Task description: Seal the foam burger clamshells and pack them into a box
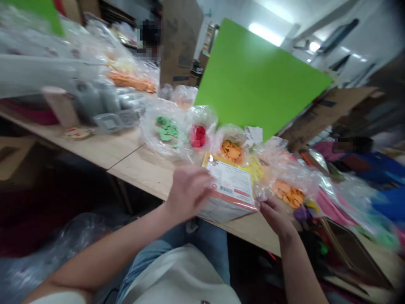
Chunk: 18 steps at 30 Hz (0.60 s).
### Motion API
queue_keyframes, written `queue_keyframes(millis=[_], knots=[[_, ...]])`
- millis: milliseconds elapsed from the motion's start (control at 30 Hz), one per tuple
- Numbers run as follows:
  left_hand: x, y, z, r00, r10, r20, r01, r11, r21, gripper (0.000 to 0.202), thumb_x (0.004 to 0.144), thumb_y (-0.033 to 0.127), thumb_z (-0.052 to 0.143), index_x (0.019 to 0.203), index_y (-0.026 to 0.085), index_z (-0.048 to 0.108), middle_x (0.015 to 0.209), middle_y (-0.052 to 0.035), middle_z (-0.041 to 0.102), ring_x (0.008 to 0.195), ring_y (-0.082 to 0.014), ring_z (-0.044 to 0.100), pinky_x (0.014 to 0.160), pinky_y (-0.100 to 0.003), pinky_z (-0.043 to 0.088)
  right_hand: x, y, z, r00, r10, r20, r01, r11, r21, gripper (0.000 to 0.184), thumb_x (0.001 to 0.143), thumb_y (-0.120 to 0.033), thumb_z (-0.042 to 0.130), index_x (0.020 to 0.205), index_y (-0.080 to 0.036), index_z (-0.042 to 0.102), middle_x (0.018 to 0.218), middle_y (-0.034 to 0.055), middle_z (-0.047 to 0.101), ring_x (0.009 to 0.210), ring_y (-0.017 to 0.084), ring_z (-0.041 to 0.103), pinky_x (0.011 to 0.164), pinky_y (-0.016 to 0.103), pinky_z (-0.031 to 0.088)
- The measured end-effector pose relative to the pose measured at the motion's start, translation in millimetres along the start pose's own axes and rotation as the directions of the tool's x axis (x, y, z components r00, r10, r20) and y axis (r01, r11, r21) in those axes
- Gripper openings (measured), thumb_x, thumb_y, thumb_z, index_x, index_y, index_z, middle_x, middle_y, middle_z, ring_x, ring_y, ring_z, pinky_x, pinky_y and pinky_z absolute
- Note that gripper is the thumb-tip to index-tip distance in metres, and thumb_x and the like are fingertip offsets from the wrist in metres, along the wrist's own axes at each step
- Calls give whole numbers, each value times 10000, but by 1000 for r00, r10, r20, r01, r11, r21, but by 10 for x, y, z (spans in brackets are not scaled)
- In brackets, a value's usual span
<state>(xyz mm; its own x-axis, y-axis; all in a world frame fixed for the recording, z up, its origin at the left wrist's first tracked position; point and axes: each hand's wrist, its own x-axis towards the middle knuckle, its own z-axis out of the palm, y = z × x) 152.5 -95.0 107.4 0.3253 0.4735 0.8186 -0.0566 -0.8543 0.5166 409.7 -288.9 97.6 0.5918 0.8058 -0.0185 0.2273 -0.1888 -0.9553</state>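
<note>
Sitting between both hands (190, 192) (277, 217): printed box (230, 179).

Ceiling light (265, 33) is totally blown out up top, and the plastic bags (202, 113) throw back shiny glare. Under the table (148, 169) it's pretty murky. Left hand (189, 191) is smeared with motion blur, the small print on the box (230, 185) is mush, and stuff near the edges goes stretchy and soft, top right corner dark.

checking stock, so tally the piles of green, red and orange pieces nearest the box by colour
Green pile: 1
Red pile: 1
Orange piles: 2, one behind the box, one near the right hand
Total: 4
</note>
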Motion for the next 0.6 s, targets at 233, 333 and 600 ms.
queue_keyframes(millis=[233,333,600], knots=[[27,497,469,782,265,564,-492,818,298,320,841,150,473,1154,210,493,1089,-43,611,1123,-210,494,1074,-562,109,-87,140,-122,994,22,112,-19,999,-30,261,659,-431,685,765,-202,617,804,1,628,846,181,560,849,345,410],[130,541,562,762,199,616,-463,833,304,257,828,168,488,1079,204,531,977,-36,628,965,-188,568,1073,-512,182,-151,146,-202,1000,-27,14,27,1000,-11,250,670,-424,682,670,-202,567,901,7,638,919,184,557,877,339,393],[201,510,654,741,150,655,-466,817,340,241,798,229,548,1038,220,563,997,-47,619,899,-206,573,995,-470,274,-181,-135,-376,979,-194,-55,197,979,54,209,718,-386,658,735,-215,539,672,-14,633,719,148,598,740,317,466]])
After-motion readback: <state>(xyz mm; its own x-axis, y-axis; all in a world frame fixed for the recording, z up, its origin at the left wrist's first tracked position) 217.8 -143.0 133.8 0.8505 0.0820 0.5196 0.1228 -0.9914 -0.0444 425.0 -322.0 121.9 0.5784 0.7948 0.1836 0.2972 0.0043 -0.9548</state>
